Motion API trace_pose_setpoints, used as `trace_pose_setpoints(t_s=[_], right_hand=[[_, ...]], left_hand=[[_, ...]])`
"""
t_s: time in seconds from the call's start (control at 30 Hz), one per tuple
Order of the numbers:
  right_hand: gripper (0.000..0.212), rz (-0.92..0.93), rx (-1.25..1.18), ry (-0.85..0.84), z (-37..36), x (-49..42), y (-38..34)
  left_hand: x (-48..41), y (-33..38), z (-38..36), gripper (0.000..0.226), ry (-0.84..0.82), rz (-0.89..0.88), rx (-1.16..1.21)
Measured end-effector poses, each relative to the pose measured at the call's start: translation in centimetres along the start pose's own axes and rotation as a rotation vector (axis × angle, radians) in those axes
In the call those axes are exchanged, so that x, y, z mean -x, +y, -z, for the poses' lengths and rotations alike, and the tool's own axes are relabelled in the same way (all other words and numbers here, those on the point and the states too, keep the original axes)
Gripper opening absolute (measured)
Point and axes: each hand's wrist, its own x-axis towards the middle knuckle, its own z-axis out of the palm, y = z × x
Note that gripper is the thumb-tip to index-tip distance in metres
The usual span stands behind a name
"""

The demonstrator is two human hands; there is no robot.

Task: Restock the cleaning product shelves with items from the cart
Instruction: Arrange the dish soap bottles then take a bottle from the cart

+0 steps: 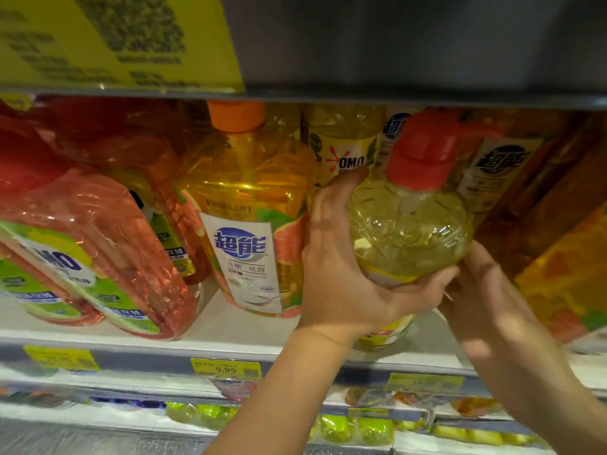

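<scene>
A clear bottle of pale yellow dish liquid (pixel 410 231) with a red pump top is held tilted over the white shelf (pixel 230 326). My left hand (pixel 341 274) grips its left side and underside, fingers curled round the body. My right hand (pixel 486 300) touches the bottle's lower right from behind; how its fingers lie is hidden. An orange-capped yellow bottle (pixel 249 205) with a white and blue label stands just left of my left hand.
Shrink-wrapped red bottle packs (pixel 92 244) lean at the left. More yellow bottles (pixel 345 142) stand at the back, orange packs (pixel 565 264) at the right. The upper shelf's underside (pixel 394 96) hangs low. Yellow price tags (pixel 226 369) line the shelf edge; green items (pixel 354 428) lie below.
</scene>
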Motion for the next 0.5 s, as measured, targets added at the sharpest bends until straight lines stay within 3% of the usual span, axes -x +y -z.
trace_pose_setpoints(t_s=[0.1, 0.17, 0.33, 0.43, 0.5], right_hand=[[0.091, 0.095, 0.204, -0.05, 0.0, 0.6, 1.4], [0.097, 0.11, 0.256, -0.015, 0.6, -0.1, 2.0], [0.103, 0.185, 0.337, 0.018, 1.8, -2.1, 2.2], [0.093, 0.171, 0.336, 0.0, 1.9, -2.9, 2.2], [0.072, 0.171, 0.341, -0.019, 1.8, -3.8, 2.3]], left_hand=[[-0.1, 0.3, -0.3, 0.091, -0.04, 0.11, 0.036], [-0.5, 0.8, -0.4, 0.091, -0.134, 0.209, 0.089], [1.1, 2.3, 2.9, 0.065, -0.356, 0.138, -0.046], [3.6, 2.1, 6.6, 0.046, -0.21, -0.028, -0.192], [4.6, 0.9, 8.0, 0.049, -0.057, 0.014, -0.263]])
